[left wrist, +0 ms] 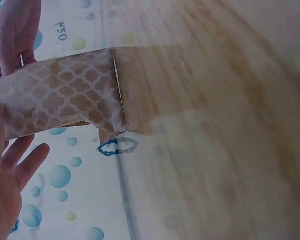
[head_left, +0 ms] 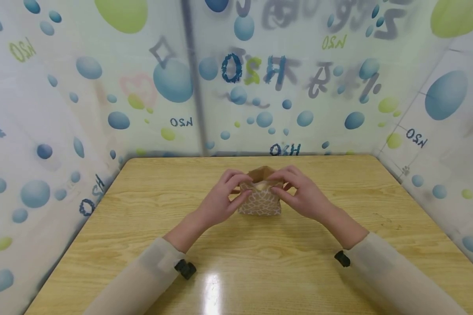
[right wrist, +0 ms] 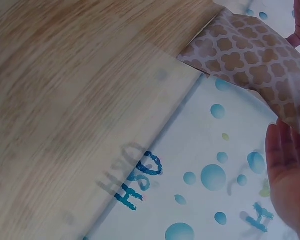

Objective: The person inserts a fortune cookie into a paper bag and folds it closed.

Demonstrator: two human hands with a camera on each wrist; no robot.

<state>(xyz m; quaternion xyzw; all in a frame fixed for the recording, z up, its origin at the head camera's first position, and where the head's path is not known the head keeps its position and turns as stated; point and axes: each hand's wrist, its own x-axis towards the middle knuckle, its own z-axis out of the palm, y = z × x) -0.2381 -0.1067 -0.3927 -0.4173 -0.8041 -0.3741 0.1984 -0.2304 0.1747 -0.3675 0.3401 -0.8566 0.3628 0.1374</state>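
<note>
A small brown paper bag with a white lattice pattern stands upright on the wooden table, its top open toward me. My left hand pinches the left side of the bag's rim between thumb and fingers. On the opposite side, the rim is pinched by my right hand. Something pale shows just inside the mouth, too small to make out. In the left wrist view the patterned bag rests with its base on the table. The right wrist view shows the bag beside the fingers of my right hand.
The wooden table reaches to a printed curtain with blue and green drops at the back and sides. A black strap piece sits at the left cuff, another black piece at the right cuff.
</note>
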